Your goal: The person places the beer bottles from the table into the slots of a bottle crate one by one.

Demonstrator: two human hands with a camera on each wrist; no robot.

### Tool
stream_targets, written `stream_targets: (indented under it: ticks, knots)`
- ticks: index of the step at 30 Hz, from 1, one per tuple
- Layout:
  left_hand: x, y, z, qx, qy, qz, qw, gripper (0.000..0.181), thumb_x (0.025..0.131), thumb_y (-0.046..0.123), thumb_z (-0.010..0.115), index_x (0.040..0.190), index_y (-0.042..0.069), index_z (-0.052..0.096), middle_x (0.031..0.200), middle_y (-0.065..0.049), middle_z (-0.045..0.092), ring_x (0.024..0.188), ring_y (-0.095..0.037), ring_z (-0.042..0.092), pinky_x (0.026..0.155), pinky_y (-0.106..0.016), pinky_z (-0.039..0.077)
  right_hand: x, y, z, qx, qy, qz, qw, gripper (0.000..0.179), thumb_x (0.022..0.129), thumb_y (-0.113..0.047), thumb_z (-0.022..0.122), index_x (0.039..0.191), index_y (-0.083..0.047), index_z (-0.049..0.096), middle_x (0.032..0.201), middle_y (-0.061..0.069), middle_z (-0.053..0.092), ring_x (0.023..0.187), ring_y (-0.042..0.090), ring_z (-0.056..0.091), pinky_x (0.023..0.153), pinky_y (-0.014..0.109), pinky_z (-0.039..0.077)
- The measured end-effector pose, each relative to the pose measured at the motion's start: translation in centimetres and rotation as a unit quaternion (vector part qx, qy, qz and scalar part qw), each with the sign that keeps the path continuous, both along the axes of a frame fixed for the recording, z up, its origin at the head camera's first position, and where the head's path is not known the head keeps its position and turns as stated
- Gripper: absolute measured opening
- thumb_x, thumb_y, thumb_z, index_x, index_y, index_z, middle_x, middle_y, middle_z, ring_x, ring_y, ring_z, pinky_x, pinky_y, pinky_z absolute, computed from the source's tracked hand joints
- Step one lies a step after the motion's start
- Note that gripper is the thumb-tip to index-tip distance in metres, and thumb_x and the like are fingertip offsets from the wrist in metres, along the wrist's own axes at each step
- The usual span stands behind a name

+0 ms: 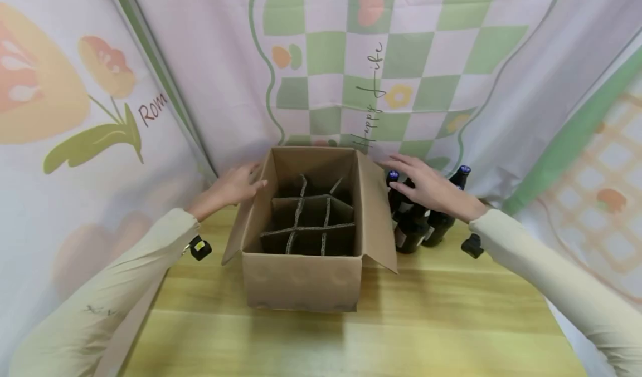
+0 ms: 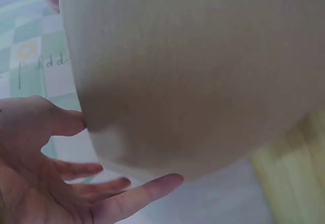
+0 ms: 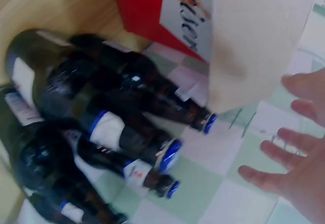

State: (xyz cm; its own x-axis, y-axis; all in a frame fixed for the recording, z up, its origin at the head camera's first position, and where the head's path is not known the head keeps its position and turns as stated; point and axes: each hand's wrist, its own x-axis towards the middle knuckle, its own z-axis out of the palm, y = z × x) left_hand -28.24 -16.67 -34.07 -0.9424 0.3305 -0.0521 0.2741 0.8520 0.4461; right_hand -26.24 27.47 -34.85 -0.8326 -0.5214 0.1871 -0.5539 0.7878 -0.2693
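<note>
A brown cardboard box (image 1: 301,282) stands on the table with its top flaps spread outward. Crossing cardboard dividers (image 1: 296,229) split its inside into several cells. My left hand (image 1: 229,190) is at the far end of the left flap (image 1: 239,229); in the left wrist view its thumb and fingertips are right at the flap's edge, fingers extended. My right hand (image 1: 428,187), fingers spread, reaches past the bottles toward the far end of the right flap (image 1: 377,215). Several dark glass bottles (image 1: 412,231) with blue caps stand just right of the box, partly hidden beneath this hand.
The box's red side (image 3: 152,21) with printed lettering faces the bottles. A checked curtain (image 1: 326,59) hangs close behind the box, with more fabric on both sides. Wooden table (image 1: 426,321) surface extends in front of the box.
</note>
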Motion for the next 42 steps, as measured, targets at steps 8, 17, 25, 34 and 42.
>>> stream_targets:
  ticks: [8,17,25,34,42]
  knots:
    - [0.3,-0.1,-0.4,0.082,-0.096,0.021,0.9918,0.061,0.106,0.013,0.052,0.16,-0.006,0.031,0.145,-0.036,0.053,0.092,-0.042,0.072,0.053,-0.036,0.065,0.8,2.8,-1.2,0.041,-0.089,-0.077,0.9922,0.061,0.104,-0.014,0.066,0.155,0.005,0.04,0.154,0.036,0.043,0.138,0.055,0.044,0.111,0.071,0.042]
    - [0.2,-0.6,-0.6,0.152,-0.108,0.034,0.9818,0.044,0.101,-0.002,0.038,0.141,-0.015,0.049,0.076,-0.007,0.053,0.056,-0.013,0.052,0.046,-0.028,0.053,1.7,3.5,-5.0,-0.076,-0.075,-0.113,0.9879,0.048,0.101,-0.006,0.069,0.143,0.01,0.052,0.137,0.039,0.058,0.101,0.049,0.07,0.092,0.064,0.056]
    - [-0.4,-1.1,0.0,0.191,-0.138,0.061,0.9699,0.046,0.1,-0.002,0.034,0.143,-0.017,0.044,0.103,-0.025,0.056,0.067,-0.019,0.055,0.047,-0.028,0.057,2.5,2.8,-9.0,-0.296,-0.061,-0.245,0.9212,0.054,0.1,-0.027,0.074,0.138,0.008,0.059,0.127,0.033,0.068,0.107,0.03,0.072,0.087,0.034,0.064]
    - [-0.7,-1.9,-0.4,0.24,-0.178,0.074,0.9513,0.065,0.104,0.004,0.045,0.163,-0.008,0.021,0.155,-0.036,0.043,0.114,-0.039,0.06,0.058,-0.031,0.064,2.9,2.4,-12.8,-0.408,0.002,-0.254,0.8769,0.036,0.094,-0.018,0.081,0.114,0.009,0.068,0.089,-0.005,0.069,0.077,-0.006,0.057,0.066,0.007,0.048]
    - [-1.2,-2.3,-0.1,0.308,-0.244,0.083,0.9158,0.074,0.109,0.017,0.054,0.169,0.008,0.011,0.155,-0.027,0.046,0.1,-0.021,0.055,0.069,-0.029,0.06,2.4,2.5,-13.6,-0.437,0.038,-0.236,0.8675,0.031,0.094,-0.009,0.079,0.117,0.009,0.071,0.098,0.011,0.075,0.079,-0.007,0.061,0.071,0.006,0.05]
